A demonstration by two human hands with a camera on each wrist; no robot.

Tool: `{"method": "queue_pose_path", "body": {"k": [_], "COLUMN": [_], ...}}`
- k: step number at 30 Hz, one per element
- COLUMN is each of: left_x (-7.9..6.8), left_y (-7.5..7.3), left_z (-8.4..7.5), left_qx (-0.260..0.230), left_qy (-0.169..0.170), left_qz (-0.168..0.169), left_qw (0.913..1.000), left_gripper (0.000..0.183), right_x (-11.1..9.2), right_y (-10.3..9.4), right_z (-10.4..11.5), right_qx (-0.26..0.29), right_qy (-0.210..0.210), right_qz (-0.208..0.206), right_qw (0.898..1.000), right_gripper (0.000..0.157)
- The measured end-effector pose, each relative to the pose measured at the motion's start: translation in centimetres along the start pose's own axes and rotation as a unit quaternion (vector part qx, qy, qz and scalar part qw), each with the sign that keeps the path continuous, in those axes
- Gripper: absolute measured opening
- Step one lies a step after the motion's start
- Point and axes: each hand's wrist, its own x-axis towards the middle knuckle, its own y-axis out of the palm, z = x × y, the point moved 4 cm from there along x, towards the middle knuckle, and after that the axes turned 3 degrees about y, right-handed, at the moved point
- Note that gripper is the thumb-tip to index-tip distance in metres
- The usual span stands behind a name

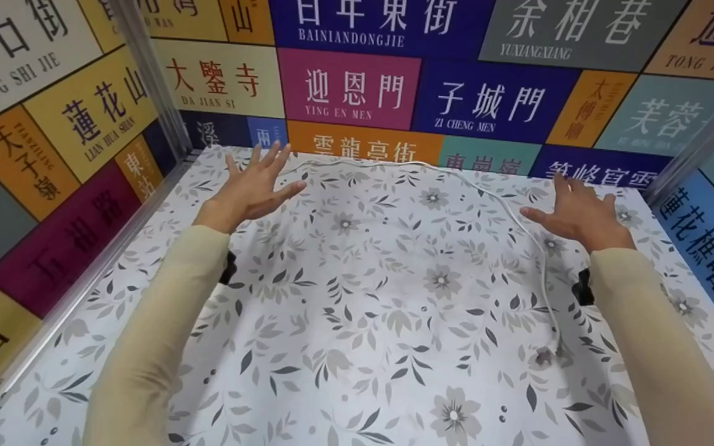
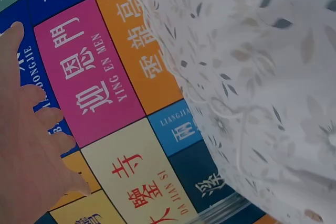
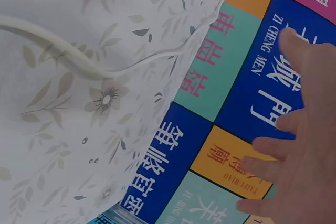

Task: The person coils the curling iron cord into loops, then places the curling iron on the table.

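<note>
In the head view my left hand is over the far left of a flower-patterned white cloth, fingers spread and holding nothing. My right hand hovers over the far right part, its fingers apart and also without anything in them. A thin white cable runs along the cloth's far edge, then bends toward the near side to the left of the right hand. Both wrist views show the left hand and the right hand raised in front of the back wall, with the cable lying on the cloth.
Colourful panels with Chinese place names stand behind the table and at both sides. A clear upright strip marks the left back corner, another the right. Black straps show under the wrists.
</note>
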Motion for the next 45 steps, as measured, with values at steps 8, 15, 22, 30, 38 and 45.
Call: {"method": "queue_pose_path", "body": {"k": [8,15,22,30,38,45], "left_x": [-4.1,-7.7,-11.9,-16.2,-17.1,-17.9], "left_y": [-0.2,0.6,3.5,5.7,7.9,9.2], "left_z": [1.8,3.8,6.8,10.3,12.7,13.9], "left_qx": [0.012,-0.020,-0.034,-0.064,-0.077,-0.087], "left_qy": [-0.018,-0.054,-0.095,-0.172,-0.233,-0.244], "left_qz": [-0.004,-0.049,-0.099,-0.130,-0.043,-0.008], "left_qw": [0.9998,0.9971,0.9900,0.9744,0.9684,0.9658], "left_gripper": [0.093,0.087,0.075,0.067,0.090,0.092], "right_x": [0.1,-0.7,-1.8,-3.2,-5.5,-5.9], "right_y": [1.8,3.3,4.9,7.1,8.6,9.4], "right_z": [-0.4,0.0,-0.3,-1.6,-2.8,-2.0], "right_qx": [-0.028,-0.024,0.021,0.046,0.067,0.105], "right_qy": [-0.007,-0.004,0.020,0.033,0.041,0.047], "right_qz": [0.000,-0.019,0.001,0.102,0.166,0.160], "right_qw": [1.000,1.000,1.000,0.993,0.983,0.980], "right_gripper": [0.120,0.098,0.084,0.094,0.088,0.047]}}
